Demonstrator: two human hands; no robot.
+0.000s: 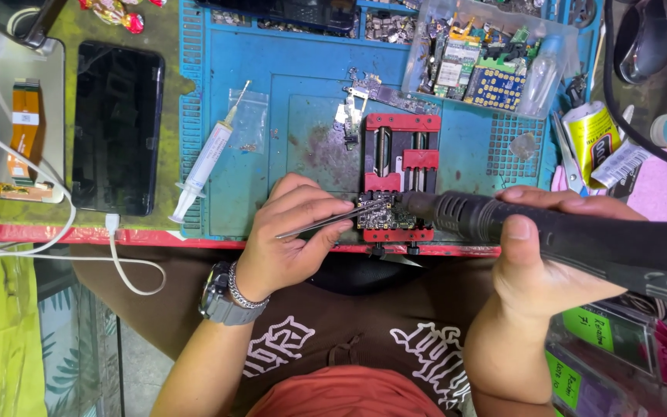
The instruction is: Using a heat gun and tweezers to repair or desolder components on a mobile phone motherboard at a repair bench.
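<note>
Head cam, looking straight down at my bench. My left hand [291,235] is pinched shut on the tweezers [330,220], which run from my fingers out to the right and slightly up, with the tips landing on the left edge of the board [386,212]. That board sits clamped in the red jig [401,181], near the front edge of the blue mat [303,100] on the tabletop. My right hand [538,255] is wrapped tight around the black hot-air handle [580,235]. Its long axis lies almost flat, coming in from the right edge of the shot and pointing left, and its nozzle end hangs right over the board's right side.

So the board is pinned between the two tools: tweezers from the left, nozzle from the right, both lined up roughly along the same left-right line. The left hand is closer to the board; the right sits further back on the handle.

Other stuff: syringe [206,162] lying diagonal on the mat's left part, dark phone [117,127] further left, clear parts box [488,54] at the top right.
</note>
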